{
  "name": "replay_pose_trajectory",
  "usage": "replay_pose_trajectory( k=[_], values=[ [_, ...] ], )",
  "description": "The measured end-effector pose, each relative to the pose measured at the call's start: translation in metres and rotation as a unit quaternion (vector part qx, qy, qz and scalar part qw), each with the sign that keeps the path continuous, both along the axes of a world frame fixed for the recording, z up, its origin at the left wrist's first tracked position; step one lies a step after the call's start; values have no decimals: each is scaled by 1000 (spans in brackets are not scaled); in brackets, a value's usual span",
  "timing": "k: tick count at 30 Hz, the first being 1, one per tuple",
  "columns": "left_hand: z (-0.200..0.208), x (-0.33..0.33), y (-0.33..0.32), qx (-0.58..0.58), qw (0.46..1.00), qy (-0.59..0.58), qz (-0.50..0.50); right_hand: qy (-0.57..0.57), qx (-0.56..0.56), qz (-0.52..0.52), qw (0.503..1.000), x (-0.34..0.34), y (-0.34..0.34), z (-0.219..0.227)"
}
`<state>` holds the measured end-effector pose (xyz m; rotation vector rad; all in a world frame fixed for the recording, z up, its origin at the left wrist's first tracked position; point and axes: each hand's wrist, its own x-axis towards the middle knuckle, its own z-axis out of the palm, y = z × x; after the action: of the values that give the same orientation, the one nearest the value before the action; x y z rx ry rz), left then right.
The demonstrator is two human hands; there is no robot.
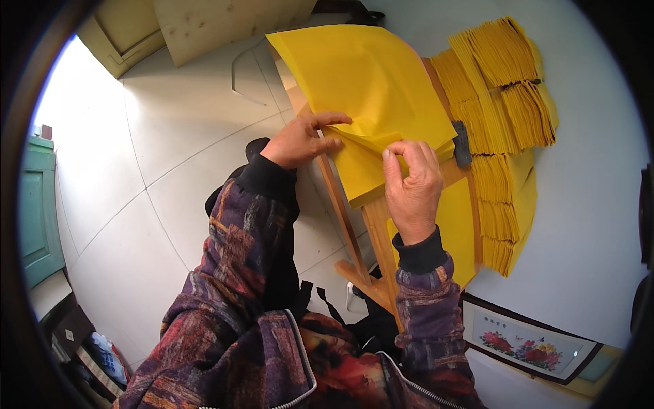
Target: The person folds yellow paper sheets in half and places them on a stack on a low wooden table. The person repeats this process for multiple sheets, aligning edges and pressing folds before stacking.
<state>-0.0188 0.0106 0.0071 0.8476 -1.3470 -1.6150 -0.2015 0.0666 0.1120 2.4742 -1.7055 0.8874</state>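
A stack of yellow paper sheets (368, 82) lies on a wooden bench (375, 225). My left hand (300, 140) pinches the near left edge of the top sheet where it is lifted and creased. My right hand (412, 184) pinches the same sheet's near edge a little to the right, thumb and fingers closed on the paper. Beside the stack, folded yellow paper bundles (501, 88) lie fanned in overlapping rows. A small dark block (462, 144) rests at the stack's right edge.
Pale floor tiles (170, 157) spread to the left. A wooden board (218, 24) leans at the top. A green door (37, 211) stands far left. A framed flower picture (528, 341) lies at lower right beside a white wall (593, 225).
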Motion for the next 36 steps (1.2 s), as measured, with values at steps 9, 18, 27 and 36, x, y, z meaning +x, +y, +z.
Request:
replay_pose_trajectory(
  k=[9, 18, 27, 36],
  values=[
    [-9, -5, -5, -4, 999, -34, 37, -1, 53, 6, 999, 0, 52, -35],
    [-9, -5, -5, 10, 998, -42, 41, 78, 52, -43, 995, 8, 50, -48],
    [-4, -3, -5, 16, 998, -45, 36, 63, 105, -40, 992, 6, 43, -34],
    [3, -1, -3, 34, 998, -49, 36, -18, 191, -46, 980, 5, 33, -21]
  ],
)
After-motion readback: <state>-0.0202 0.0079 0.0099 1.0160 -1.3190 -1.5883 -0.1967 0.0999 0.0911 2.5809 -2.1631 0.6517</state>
